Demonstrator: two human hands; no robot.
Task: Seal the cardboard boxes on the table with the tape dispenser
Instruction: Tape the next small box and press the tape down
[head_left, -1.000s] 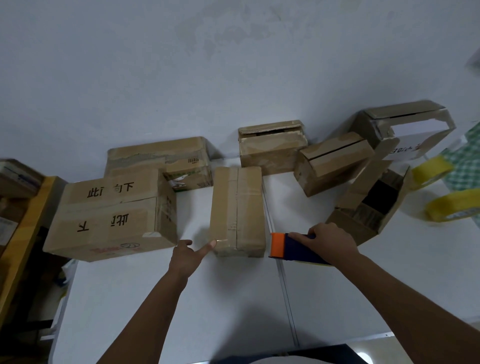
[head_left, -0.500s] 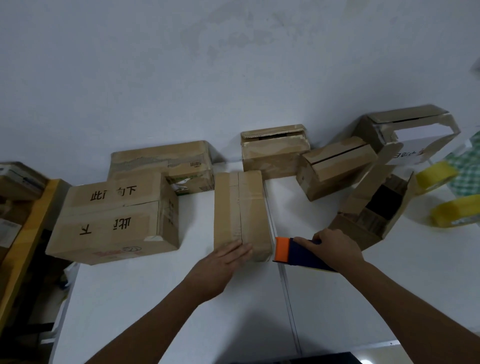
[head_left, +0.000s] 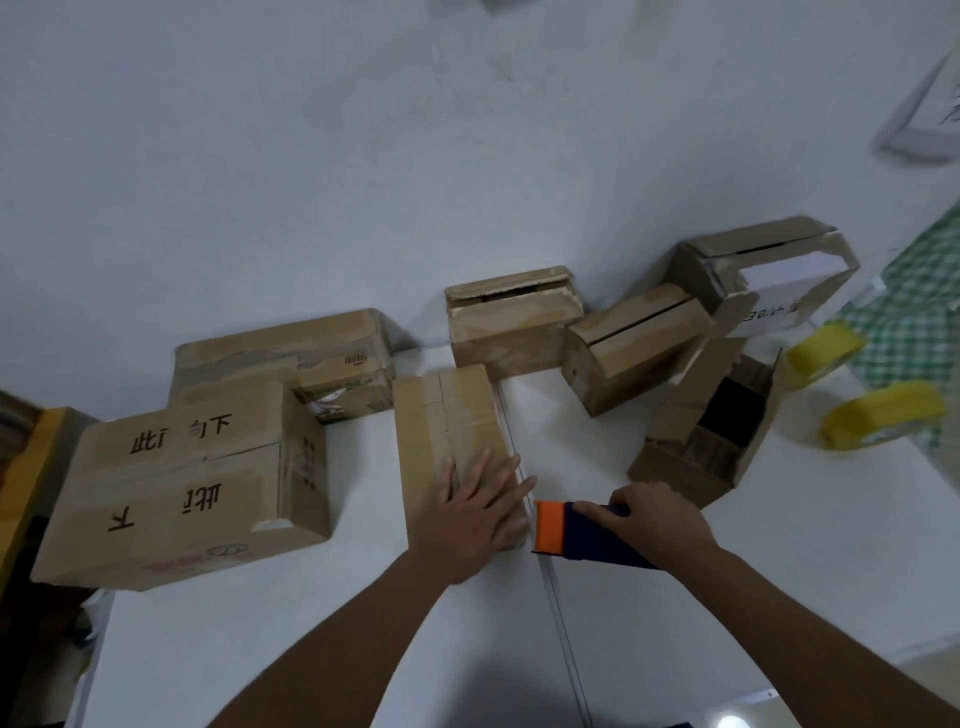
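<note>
Now left hand (head_left: 475, 512) flat on taped box (head_left: 452, 426); right hand (head_left: 657, 525) grips tape dispenser (head_left: 576, 535) beside.

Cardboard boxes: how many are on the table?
7, perhaps more out of view. Big printed box at left, taped box behind it, narrow box under the left hand, three along the wall, open box right.
</note>
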